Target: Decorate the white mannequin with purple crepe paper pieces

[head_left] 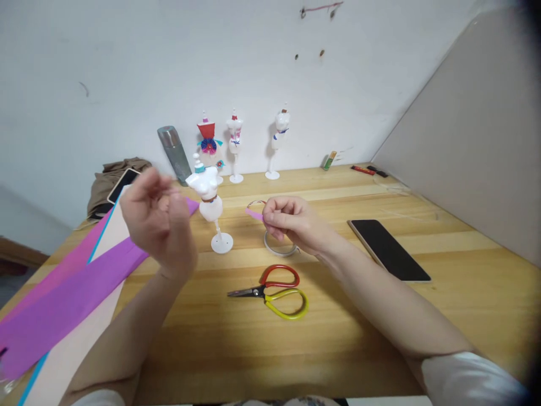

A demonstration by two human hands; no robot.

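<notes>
The right hand (291,221) pinched one small purple paper strip (254,213) between its fingertips, above a roll of tape (279,247). The left hand (158,220) was raised and blurred, fingers curled; what it held I could not tell. Between them stood one white mannequin (210,203); three more stood by the wall. One pair of scissors (274,291) and one phone (387,248) lay on the tabletop (380,327). Long purple paper (63,304) was cut off at the left.

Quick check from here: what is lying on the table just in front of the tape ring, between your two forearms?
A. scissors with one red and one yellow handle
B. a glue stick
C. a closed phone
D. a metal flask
A: the scissors, one handle loop red and the other yellow, lie flat on the wooden table just on the near side of the tape ring.
</notes>
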